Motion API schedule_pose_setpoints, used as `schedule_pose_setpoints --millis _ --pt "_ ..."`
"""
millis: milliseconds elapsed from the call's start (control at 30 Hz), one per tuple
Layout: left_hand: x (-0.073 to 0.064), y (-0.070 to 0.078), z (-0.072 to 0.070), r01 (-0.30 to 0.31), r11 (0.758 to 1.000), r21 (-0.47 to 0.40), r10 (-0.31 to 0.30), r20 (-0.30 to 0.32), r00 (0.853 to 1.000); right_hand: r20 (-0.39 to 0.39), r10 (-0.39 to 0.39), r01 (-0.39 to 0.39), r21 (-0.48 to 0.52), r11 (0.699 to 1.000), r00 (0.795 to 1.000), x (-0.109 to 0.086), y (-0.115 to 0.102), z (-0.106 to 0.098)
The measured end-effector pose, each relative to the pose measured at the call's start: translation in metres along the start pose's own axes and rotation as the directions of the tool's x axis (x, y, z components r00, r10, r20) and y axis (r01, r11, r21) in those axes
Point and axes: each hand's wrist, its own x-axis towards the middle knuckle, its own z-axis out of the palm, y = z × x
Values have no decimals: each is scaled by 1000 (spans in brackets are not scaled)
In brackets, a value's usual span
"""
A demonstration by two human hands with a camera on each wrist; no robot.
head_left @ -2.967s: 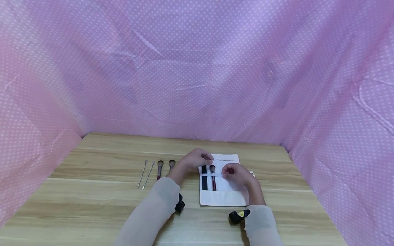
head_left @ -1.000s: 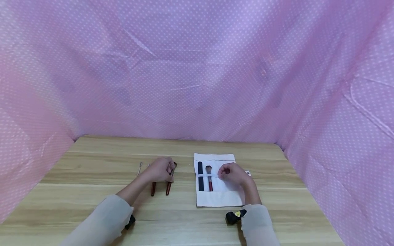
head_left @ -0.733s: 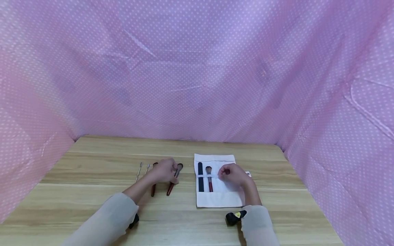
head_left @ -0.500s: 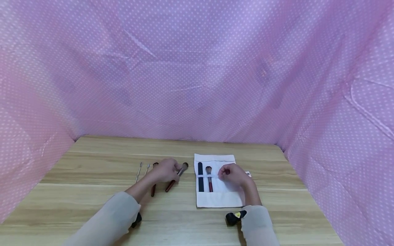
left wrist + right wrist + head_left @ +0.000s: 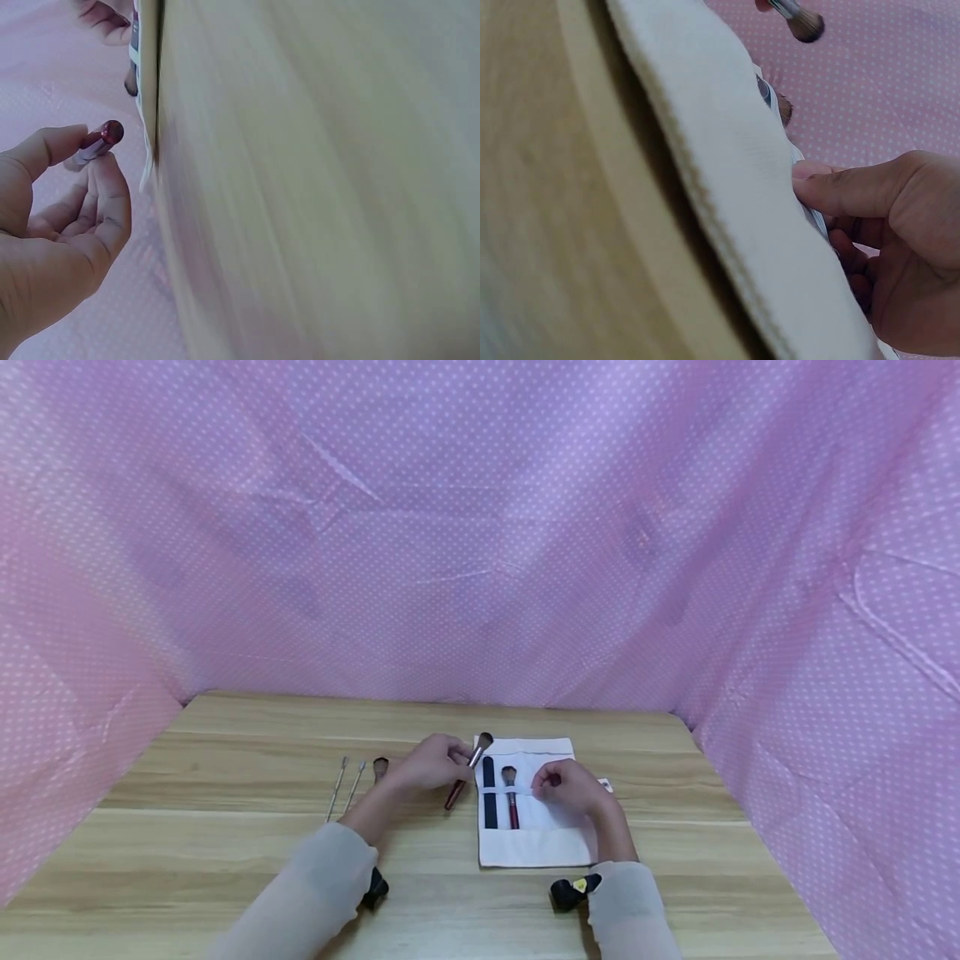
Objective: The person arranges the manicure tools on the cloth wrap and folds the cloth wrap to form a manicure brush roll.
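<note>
My left hand (image 5: 435,764) pinches a makeup brush (image 5: 476,756) between thumb and fingers, tilted with its bristles up to the right, by the upper left corner of a white fabric brush roll (image 5: 540,852). In the left wrist view the brush's red handle end (image 5: 112,133) points at the camera. A black flat file (image 5: 490,810) and another makeup brush (image 5: 513,814) lie in the roll under its white elastic band (image 5: 523,790). My right hand (image 5: 573,787) pinches that band right of the second brush; in the right wrist view the roll partly hides its fingertips.
Left on the wooden table (image 5: 247,827) lie two thin metal tools, one (image 5: 336,787) beside the other (image 5: 355,783), and a further makeup brush (image 5: 381,767) partly behind my left arm. A pink dotted curtain (image 5: 450,527) surrounds the table's back and sides.
My left hand has left the roll, taken a makeup brush from the table and carried it right and up to the roll's edge. My right hand has stayed at the band.
</note>
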Motion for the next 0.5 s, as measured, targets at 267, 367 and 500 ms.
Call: schedule_pose_setpoints --millis 267,367,500 --pt "22 5 29 12 954 -301 -34 -71 997 10 -7 7 -8 1000 1000 -1 1 0" --pt "31 6 41 -10 905 -425 -43 -115 992 13 -17 17 -12 1000 1000 -1 2 -1" --pt "38 10 57 -31 825 -565 -80 -171 982 16 -22 22 -10 1000 1000 -1 1 -1"
